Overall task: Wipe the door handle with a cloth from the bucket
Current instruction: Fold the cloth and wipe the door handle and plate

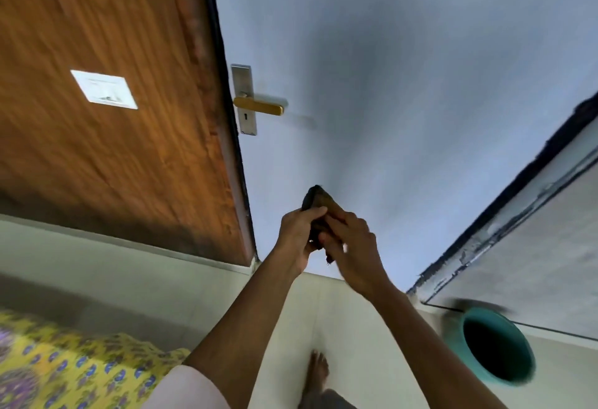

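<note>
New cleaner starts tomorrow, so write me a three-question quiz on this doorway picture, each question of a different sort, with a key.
1. True or false: the dark crumpled cloth is already touching the gold lever door handle.
2. Which hands grip the cloth? A) left hand only B) right hand only C) both
3. Fill in: the round teal plastic bucket stands on the floor to the person's ____ side.

Key
1. False: the cloth is held well below the handle, clear of it.
2. C
3. right
</note>
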